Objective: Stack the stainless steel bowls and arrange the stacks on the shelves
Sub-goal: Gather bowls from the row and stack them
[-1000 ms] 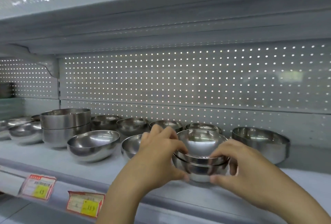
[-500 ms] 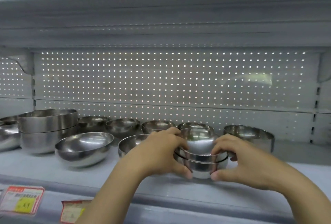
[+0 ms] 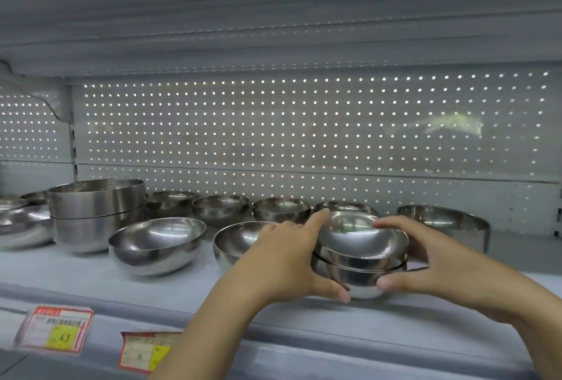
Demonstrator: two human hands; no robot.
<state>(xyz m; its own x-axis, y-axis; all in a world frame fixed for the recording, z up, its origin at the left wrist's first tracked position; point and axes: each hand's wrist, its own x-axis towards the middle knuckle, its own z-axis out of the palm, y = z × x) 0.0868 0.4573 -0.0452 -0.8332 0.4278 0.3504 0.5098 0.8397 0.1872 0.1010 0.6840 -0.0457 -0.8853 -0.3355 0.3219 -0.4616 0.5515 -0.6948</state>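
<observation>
A small stack of steel bowls (image 3: 362,258) rests on the grey shelf (image 3: 91,282) near its front edge, right of centre. My left hand (image 3: 282,261) grips the stack's left side, thumb at the base and index finger on the top rim. My right hand (image 3: 431,261) grips its right side the same way. Just left of the stack, partly hidden by my left hand, sits a single bowl (image 3: 237,241). A larger single bowl (image 3: 155,242) stands further left.
Along the pegboard back runs a row of small bowls (image 3: 220,207). A tall stack of straight-sided bowls (image 3: 97,212) stands at left, a wide bowl (image 3: 447,223) at right. Price tags (image 3: 54,331) hang on the shelf's front rail. Another shelf hangs close overhead.
Both hands stay clasped on the stack; my left index finger has lifted onto the top rim. The view has shifted slightly, with the stack staying near the shelf front.
</observation>
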